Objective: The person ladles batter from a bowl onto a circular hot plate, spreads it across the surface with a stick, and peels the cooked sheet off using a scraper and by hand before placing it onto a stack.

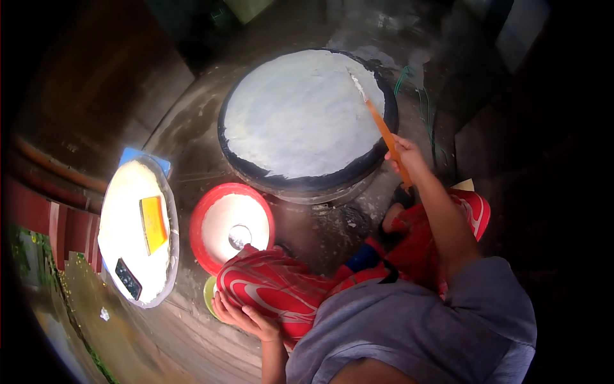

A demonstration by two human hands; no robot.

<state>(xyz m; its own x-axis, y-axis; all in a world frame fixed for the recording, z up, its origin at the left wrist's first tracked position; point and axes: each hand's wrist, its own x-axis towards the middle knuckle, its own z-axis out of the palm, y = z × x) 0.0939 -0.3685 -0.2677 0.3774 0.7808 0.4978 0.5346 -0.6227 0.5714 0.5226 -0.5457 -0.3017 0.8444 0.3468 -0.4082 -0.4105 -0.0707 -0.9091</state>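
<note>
My right hand is closed around the orange handle of a long, thin spatula. White paste coats the spatula's narrow tip, which lies over the right part of a thin white batter sheet. That sheet covers most of a large round black griddle, leaving a dark rim around it. My left hand rests on my left knee, fingers stretched out and holding nothing. Just beyond the knee sits a red basin of white batter with a small round cup or ladle in it.
At left stands a large round tray with a bright white surface, bearing a yellow rectangular block and a dark phone-like object. A green bowl is partly hidden by my knee. Green cord lies right of the griddle.
</note>
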